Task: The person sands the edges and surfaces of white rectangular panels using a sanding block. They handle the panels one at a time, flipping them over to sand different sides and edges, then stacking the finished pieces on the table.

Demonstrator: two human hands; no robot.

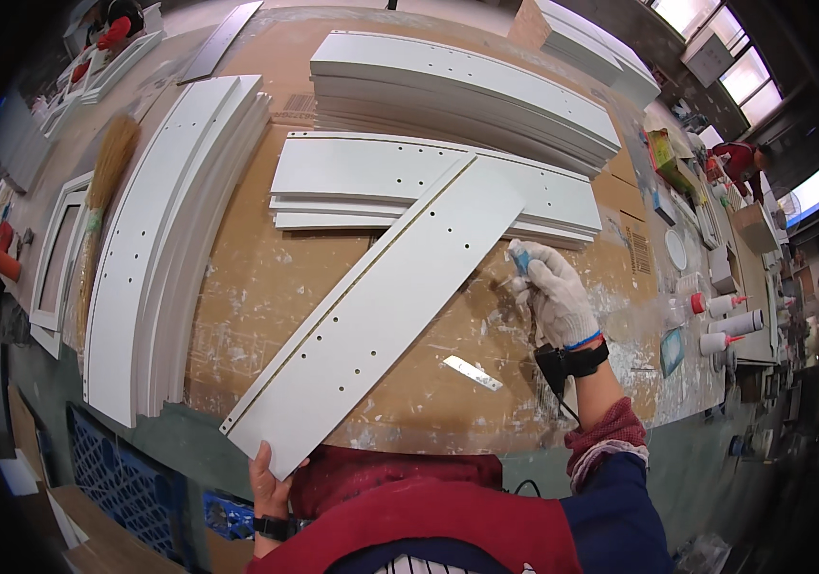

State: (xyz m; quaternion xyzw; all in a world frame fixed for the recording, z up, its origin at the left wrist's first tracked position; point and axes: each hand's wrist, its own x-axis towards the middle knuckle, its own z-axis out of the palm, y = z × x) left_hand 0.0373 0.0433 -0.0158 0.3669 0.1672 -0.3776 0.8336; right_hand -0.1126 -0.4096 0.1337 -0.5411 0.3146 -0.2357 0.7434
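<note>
A long white board [381, 311] with drilled holes and a groove along one edge lies slantwise before me. Its far end rests on a short stack of similar white boards [343, 177]. My left hand [272, 486], bare, grips the near end at the table's front edge, thumb on top and the other fingers mostly hidden beneath. My right hand [559, 297], in a white knit glove, is closed around a small blue piece [521, 258] whose kind I cannot make out. It is held just right of the board. A flat metal strip [473, 373] lies on the cardboard below that hand.
Tall stacks of white boards stand at left [156, 239] and at the back [457, 81]. A straw brush [111, 167] lies at far left beside a white frame [54, 258]. Red-tipped squeeze bottles [721, 342] are at right. Other people work at upper left and right. A blue pallet [118, 478] is below left.
</note>
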